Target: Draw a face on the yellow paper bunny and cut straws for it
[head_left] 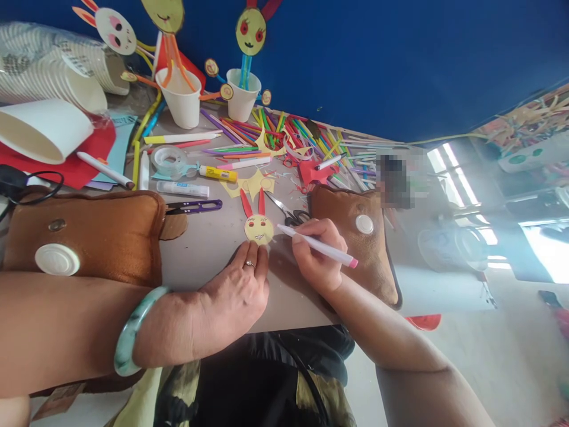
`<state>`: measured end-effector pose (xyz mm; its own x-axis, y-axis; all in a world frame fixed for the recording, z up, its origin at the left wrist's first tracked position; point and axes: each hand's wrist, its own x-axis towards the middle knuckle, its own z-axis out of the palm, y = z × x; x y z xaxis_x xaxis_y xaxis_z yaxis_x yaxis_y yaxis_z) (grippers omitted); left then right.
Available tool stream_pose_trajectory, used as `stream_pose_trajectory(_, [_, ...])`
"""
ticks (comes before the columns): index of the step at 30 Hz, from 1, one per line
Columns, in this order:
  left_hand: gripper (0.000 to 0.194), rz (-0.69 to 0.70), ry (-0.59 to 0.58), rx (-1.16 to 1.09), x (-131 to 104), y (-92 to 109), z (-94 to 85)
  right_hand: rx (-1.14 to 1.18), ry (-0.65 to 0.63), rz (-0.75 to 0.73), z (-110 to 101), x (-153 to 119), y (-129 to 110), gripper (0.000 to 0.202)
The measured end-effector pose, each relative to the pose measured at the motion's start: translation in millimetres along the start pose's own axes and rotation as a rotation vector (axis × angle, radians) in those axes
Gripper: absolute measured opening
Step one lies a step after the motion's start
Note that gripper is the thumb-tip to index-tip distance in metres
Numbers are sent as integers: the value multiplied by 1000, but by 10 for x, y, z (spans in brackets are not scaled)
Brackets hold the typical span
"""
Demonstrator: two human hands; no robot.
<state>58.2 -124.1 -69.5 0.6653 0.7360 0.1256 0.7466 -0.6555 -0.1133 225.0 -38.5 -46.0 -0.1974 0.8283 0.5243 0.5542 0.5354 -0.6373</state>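
Note:
A yellow paper rabbit face [253,230] with red ears, drawn eyes and a drawn mouth lies on the table. The fingertips of my left hand [226,299] rest stretched out on its lower edge, pressing it down; a ring and a jade-coloured bangle are on that arm. My right hand [320,252] is closed round a white marker pen [324,248] with a pink end. The pen's tip points left, just beside the face's right edge; whether it touches the paper I cannot tell. Black-handled scissors [291,214] lie right behind my right hand, partly hidden by it.
Brown cushions [89,228] lie left and right. Purple thread snips [193,206], a glue stick [217,173], clear tape [168,161] and paper scraps lie behind the face. Paper cups [180,101] with figures stand at the back, near many coloured sticks [253,127] and a blue wall [355,65].

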Motion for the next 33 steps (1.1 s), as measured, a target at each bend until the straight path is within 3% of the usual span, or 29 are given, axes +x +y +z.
stream_pose_trajectory(6, [47, 7, 32, 51, -17, -9, 1, -9, -8, -25, -3, 5, 3, 8])
stream_pose_trajectory(16, [46, -20, 34, 13, -14, -6, -2, 24, -256, 22, 25, 15, 12, 5])
stream_pose_trajectory(33, [54, -1, 14, 41, 9, -14, -12, 11, -301, 50, 46, 23, 8, 8])
